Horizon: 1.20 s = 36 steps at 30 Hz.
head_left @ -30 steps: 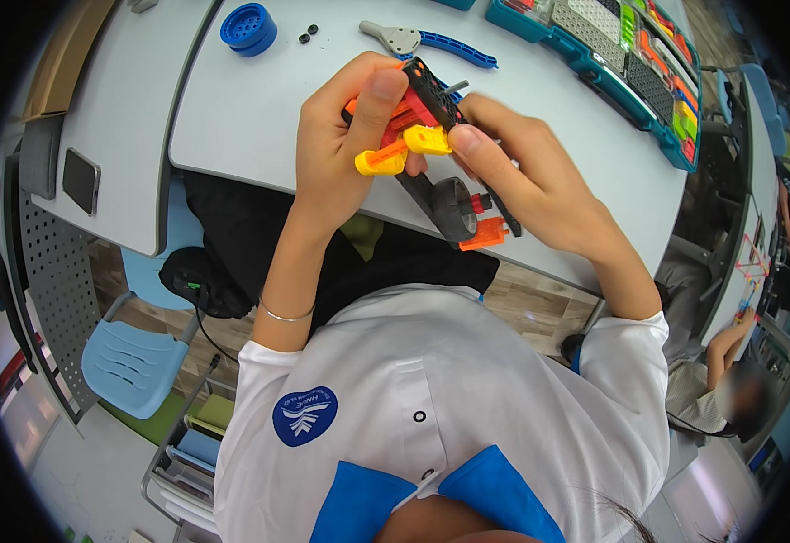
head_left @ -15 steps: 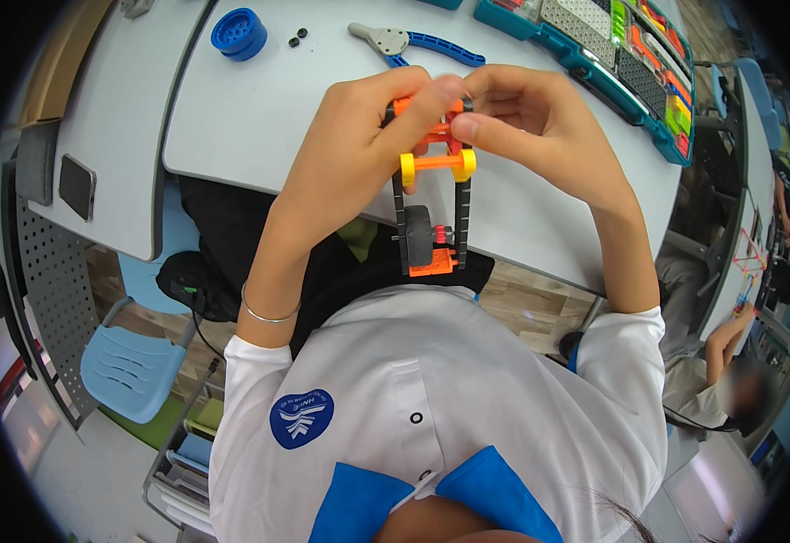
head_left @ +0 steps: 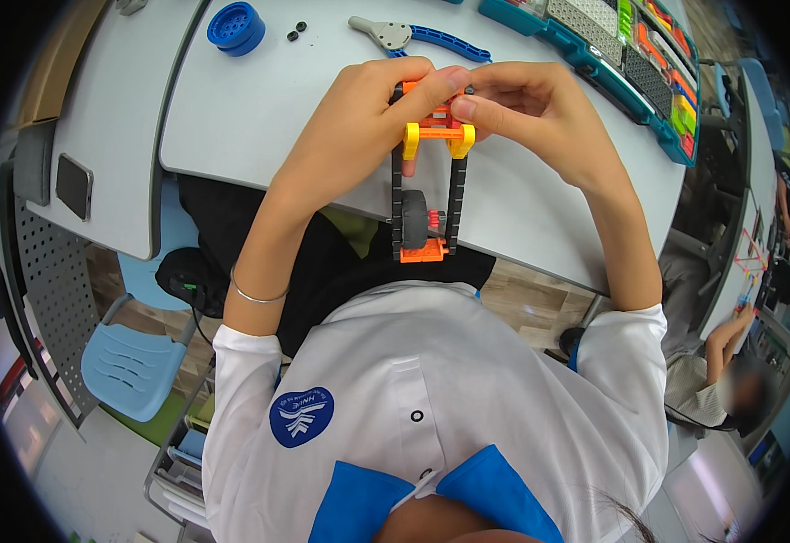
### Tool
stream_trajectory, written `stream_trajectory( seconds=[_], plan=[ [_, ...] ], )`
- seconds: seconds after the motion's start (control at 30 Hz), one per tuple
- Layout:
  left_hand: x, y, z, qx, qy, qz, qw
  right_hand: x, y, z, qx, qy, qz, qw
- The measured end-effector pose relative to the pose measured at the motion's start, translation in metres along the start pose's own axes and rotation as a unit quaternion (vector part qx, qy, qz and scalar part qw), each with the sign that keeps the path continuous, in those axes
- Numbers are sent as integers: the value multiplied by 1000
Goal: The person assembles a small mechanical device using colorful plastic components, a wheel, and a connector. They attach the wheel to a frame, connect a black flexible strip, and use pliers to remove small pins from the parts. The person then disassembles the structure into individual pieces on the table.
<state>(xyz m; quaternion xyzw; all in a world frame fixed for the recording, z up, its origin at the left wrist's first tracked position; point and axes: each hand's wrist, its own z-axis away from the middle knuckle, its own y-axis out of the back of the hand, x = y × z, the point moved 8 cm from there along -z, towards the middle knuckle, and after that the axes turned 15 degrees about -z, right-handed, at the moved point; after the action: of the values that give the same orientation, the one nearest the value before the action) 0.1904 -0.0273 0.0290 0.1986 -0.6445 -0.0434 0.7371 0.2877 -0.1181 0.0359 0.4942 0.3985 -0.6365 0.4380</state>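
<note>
A toy building-block frame [head_left: 457,195] hangs over the table's near edge, between my hands. It has two long black beams, orange cross pieces, two yellow connectors [head_left: 461,142] and a dark grey wheel [head_left: 415,220] near its lower end. My left hand [head_left: 372,113] grips the frame's far end, thumb on the orange part and fingers wrapped behind. On the other side, my right hand [head_left: 526,113] pinches the far right corner near a small black piece. The fingertips partly hide what lies between them.
Beyond my hands lie blue-and-grey pliers [head_left: 440,41], a blue wheel hub [head_left: 236,29] and small black pieces [head_left: 295,34]. A teal case [head_left: 585,68] of coloured parts stands at the far right. A phone [head_left: 75,186] rests on the left table. Another person [head_left: 725,385] sits at the right.
The frame has shifted slightly away from my body, its wheel end rising in view. Both hands keep hold of its far end; the left thumb has slid a little to the right.
</note>
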Motion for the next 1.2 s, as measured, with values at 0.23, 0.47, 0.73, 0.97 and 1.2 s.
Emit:
stream_trajectory(
  seconds=[0.23, 0.47, 0.73, 0.97, 1.2],
  plan=[
    [-2, -1, -1, -48, 38, 27, 998, 4, -2, 0, -6, -21, -33, 999],
    [-2, -1, 1, -73, 19, 65, 995, 2, -8, 1, -14, -22, -49, 998],
    [3, -1, 3, -37, 21, 22, 999, 24, -9, -2, -29, -80, -147, 985],
    [4, -4, 0, -51, 19, 65, 996, 29, -25, 2, -75, -120, -362, 921],
    [-15, -6, -8, -59, 45, 71, 995, 54, -28, -4, -27, -135, -410, 902]
  ],
)
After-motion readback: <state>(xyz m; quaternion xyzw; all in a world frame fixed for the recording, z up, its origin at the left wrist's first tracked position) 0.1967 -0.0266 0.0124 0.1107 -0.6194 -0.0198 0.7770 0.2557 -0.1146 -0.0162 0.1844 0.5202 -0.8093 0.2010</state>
